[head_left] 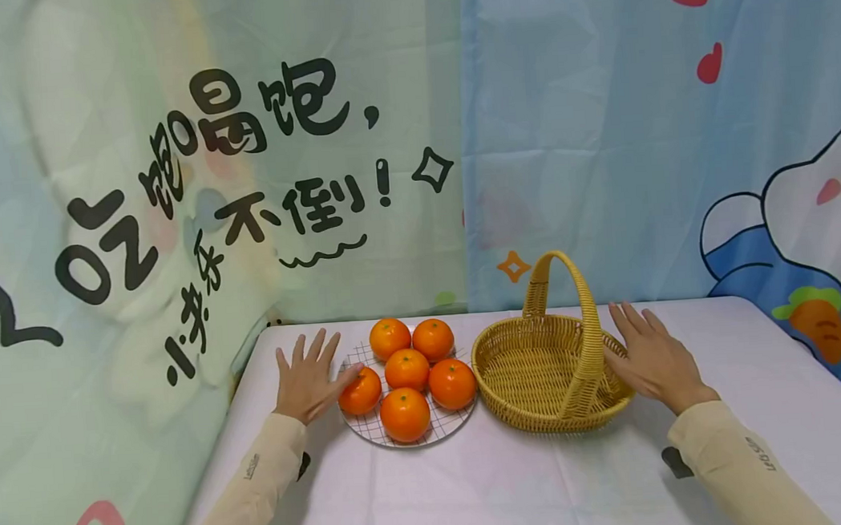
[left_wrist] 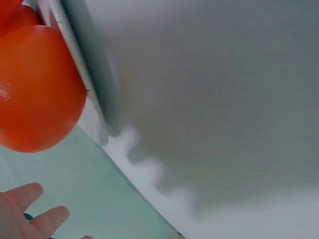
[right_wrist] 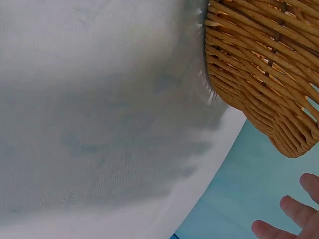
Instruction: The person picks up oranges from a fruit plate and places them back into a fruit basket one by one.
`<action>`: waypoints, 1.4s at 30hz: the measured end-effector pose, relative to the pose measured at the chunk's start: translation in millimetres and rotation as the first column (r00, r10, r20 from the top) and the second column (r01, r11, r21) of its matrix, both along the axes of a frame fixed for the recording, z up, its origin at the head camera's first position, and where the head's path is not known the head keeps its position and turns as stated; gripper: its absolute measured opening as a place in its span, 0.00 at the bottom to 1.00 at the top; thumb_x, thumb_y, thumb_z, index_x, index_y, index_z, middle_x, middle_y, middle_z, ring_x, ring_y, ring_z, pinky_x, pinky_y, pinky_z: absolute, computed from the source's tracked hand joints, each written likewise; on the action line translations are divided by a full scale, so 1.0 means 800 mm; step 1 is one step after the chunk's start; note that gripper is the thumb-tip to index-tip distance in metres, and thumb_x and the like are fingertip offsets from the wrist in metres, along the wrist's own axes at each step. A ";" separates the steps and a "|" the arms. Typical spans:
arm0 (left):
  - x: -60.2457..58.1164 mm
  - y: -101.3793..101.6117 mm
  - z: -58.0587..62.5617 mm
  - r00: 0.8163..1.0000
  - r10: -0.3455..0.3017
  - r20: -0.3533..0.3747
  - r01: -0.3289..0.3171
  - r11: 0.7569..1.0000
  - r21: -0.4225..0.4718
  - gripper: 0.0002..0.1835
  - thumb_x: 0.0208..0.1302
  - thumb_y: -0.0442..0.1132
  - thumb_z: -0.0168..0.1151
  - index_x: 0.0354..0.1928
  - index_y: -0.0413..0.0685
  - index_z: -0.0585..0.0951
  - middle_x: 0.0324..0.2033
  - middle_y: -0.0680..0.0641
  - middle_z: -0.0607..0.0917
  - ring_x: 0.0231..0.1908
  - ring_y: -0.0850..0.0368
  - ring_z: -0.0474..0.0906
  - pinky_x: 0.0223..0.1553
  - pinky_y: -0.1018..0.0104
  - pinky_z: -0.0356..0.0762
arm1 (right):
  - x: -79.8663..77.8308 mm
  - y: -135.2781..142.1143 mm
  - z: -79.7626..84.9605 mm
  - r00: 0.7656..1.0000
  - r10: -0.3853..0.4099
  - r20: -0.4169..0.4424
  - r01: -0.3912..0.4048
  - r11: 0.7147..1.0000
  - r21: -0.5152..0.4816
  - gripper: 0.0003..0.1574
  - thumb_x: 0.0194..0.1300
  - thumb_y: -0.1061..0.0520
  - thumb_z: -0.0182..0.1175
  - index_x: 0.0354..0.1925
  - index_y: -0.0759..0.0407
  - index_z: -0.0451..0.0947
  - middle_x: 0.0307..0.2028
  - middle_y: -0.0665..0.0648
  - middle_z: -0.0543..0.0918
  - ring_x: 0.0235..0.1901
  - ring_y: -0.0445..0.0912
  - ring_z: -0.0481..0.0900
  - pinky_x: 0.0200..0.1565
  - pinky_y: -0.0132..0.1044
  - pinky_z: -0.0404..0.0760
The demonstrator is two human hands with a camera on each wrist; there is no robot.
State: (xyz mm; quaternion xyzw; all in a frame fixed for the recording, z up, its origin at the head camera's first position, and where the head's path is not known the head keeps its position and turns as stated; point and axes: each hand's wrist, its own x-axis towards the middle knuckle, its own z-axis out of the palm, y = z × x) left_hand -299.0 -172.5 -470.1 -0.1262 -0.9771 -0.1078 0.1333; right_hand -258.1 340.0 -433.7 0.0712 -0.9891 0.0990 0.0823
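Several oranges (head_left: 407,370) sit on a round plate (head_left: 431,434) with a grid pattern, left of the middle of the table. My left hand (head_left: 310,382) is spread at the plate's left side, its thumb overlapping the leftmost orange (head_left: 360,392) in the head view. That side of the plate shows an orange (left_wrist: 40,89) close up in the left wrist view. Right of the plate stands a yellow wicker basket (head_left: 524,417) with a tall arched handle and a bare woven bottom. By its right rim is my right hand (head_left: 654,359), fingers extended, with the basket's woven wall (right_wrist: 264,64) close by.
A white cloth (head_left: 507,498) covers the table. Behind it hangs a printed curtain (head_left: 571,125), with another printed cloth (head_left: 113,442) along the left side. Plate and basket stand side by side near the table's far edge.
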 end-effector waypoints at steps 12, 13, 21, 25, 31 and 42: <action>0.009 0.021 0.010 0.964 -0.101 0.244 -0.021 0.892 0.452 0.35 0.60 0.60 0.63 0.63 0.44 0.74 0.61 0.42 0.74 0.54 0.44 0.74 0.58 0.47 0.71 | 0.004 -0.003 -0.009 1.000 -0.030 0.003 0.030 0.990 -0.136 0.34 0.72 0.49 0.51 0.64 0.73 0.66 0.59 0.76 0.69 0.56 0.72 0.69 0.52 0.69 0.70; 0.010 0.022 0.008 0.961 -0.109 0.254 -0.021 0.887 0.461 0.36 0.59 0.59 0.64 0.63 0.44 0.74 0.61 0.42 0.74 0.54 0.44 0.74 0.58 0.48 0.71 | 0.004 -0.003 -0.011 0.999 -0.033 0.005 0.033 0.989 -0.145 0.33 0.72 0.50 0.51 0.64 0.73 0.66 0.59 0.76 0.69 0.56 0.72 0.69 0.52 0.68 0.70; 0.018 0.023 -0.004 0.947 -0.149 0.284 -0.017 0.861 0.509 0.42 0.53 0.59 0.71 0.67 0.47 0.72 0.63 0.43 0.73 0.60 0.44 0.70 0.63 0.45 0.66 | 0.010 -0.003 -0.027 0.999 -0.052 -0.006 0.049 0.978 -0.205 0.31 0.73 0.53 0.49 0.66 0.71 0.65 0.60 0.76 0.70 0.57 0.72 0.68 0.51 0.68 0.70; 0.020 0.023 -0.010 0.937 -0.162 0.308 -0.031 0.844 0.535 0.45 0.48 0.60 0.74 0.68 0.49 0.71 0.65 0.43 0.71 0.63 0.44 0.67 0.64 0.44 0.64 | 0.011 -0.004 -0.029 0.998 -0.069 0.001 0.068 0.972 -0.227 0.30 0.72 0.56 0.49 0.67 0.71 0.65 0.60 0.76 0.70 0.56 0.71 0.70 0.50 0.66 0.71; 0.021 0.021 -0.018 0.942 -0.188 0.279 0.004 0.835 0.550 0.46 0.47 0.58 0.76 0.67 0.48 0.71 0.63 0.44 0.73 0.60 0.45 0.70 0.61 0.45 0.68 | 0.011 -0.005 -0.030 0.996 -0.086 0.030 0.091 0.966 -0.244 0.30 0.68 0.63 0.46 0.67 0.72 0.64 0.60 0.76 0.69 0.50 0.64 0.73 0.47 0.62 0.74; 0.019 0.018 -0.022 0.949 -0.232 0.213 0.071 0.817 0.573 0.41 0.48 0.55 0.77 0.62 0.44 0.75 0.58 0.45 0.77 0.55 0.46 0.73 0.59 0.47 0.72 | 0.009 -0.003 -0.033 0.995 -0.096 0.000 0.092 0.964 -0.250 0.30 0.68 0.63 0.46 0.66 0.73 0.64 0.60 0.76 0.69 0.43 0.61 0.72 0.42 0.56 0.74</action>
